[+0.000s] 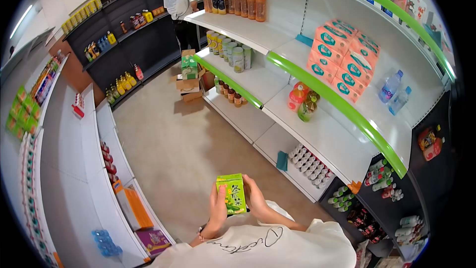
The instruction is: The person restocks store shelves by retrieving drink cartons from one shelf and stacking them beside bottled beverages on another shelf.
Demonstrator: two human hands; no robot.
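Held in front of my chest is a green drink carton point(235, 196) with dark Chinese characters and a yellow-green picture on its front. My left hand point(217, 207) grips its left side, thumb on the front. Against the right edge, my right hand point(256, 199) presses with its fingers closed. Part of the carton's back and bottom is hidden by the hands. Whether it is one carton or a few held together, I cannot tell.
On the right shelf are pink tissue packs point(342, 59), water bottles point(391, 87), orange drink bottles point(243, 5) and cans point(238, 58). An open cardboard box point(190, 88) stands on the aisle floor point(163, 134), near another person point(179, 0). White shelving point(74, 168) runs along the left.
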